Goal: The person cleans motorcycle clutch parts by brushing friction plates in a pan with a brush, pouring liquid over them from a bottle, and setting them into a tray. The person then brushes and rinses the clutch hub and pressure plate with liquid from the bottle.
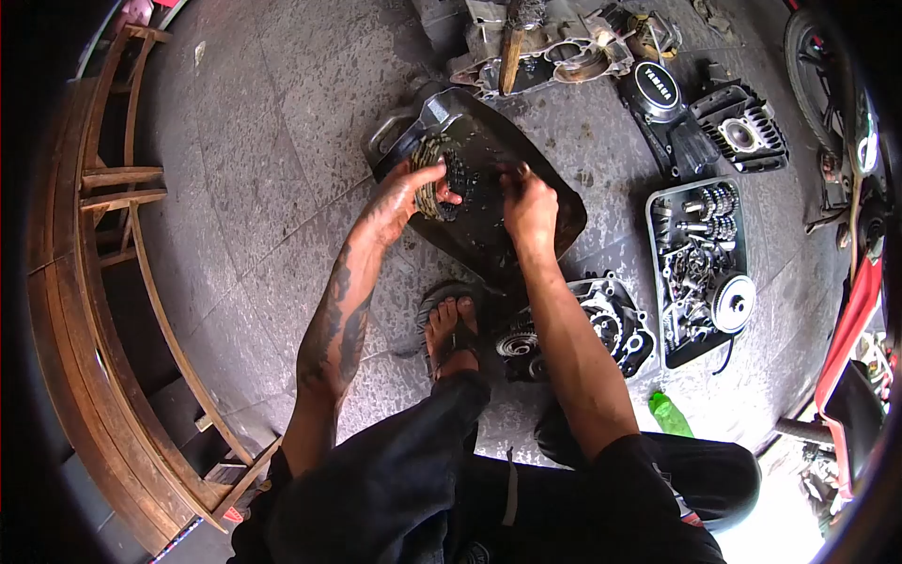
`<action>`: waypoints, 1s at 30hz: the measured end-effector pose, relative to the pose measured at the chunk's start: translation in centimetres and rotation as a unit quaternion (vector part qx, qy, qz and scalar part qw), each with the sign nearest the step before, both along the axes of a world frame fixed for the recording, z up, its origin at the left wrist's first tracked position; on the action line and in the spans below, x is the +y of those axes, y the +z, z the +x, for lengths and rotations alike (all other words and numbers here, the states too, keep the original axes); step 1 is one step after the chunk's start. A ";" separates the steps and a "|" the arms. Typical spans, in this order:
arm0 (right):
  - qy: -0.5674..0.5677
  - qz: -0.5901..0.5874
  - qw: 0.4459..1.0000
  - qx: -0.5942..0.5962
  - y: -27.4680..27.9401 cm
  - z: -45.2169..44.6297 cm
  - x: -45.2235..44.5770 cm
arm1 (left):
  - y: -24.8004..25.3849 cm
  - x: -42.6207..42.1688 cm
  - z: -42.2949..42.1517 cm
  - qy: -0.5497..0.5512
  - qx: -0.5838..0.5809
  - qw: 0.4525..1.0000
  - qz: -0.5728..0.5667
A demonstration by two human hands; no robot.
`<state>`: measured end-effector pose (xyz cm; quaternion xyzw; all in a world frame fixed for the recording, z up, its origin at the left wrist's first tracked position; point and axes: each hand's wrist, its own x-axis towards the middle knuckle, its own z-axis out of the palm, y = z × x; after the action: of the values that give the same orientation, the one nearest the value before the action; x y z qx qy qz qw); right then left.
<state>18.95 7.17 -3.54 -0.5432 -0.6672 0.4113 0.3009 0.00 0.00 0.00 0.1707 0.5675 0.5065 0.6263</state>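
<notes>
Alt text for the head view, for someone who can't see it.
A person's left hand holds stacked round plates over a dark basin; the right hand is over it too. A tray of metal parts lies to the right.

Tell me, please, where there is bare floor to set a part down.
The widest free patch is the floor between the wooden bench and the black tray. A narrower one lies between the black tray and the parts pan. It is crowded at the right, where the YAMAHA cover, finned part and parts pan sit close together.
</notes>
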 end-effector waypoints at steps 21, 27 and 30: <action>0.036 0.002 0.997 0.068 7.8 -2.1 2.3 | 1.0 0.2 3.0 -0.106 0.185 0.977 0.023; -0.080 0.047 0.986 0.135 6.5 -0.2 2.7 | -0.1 -0.1 2.5 -0.060 0.171 0.983 0.003; -0.061 0.042 0.995 0.061 2.3 0.4 1.1 | 0.1 0.0 1.8 -0.025 0.156 0.987 0.001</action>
<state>19.33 8.32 -1.28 -0.5434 -0.6300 0.3962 0.3884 1.80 0.01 0.10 0.2626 0.6533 0.4584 0.5424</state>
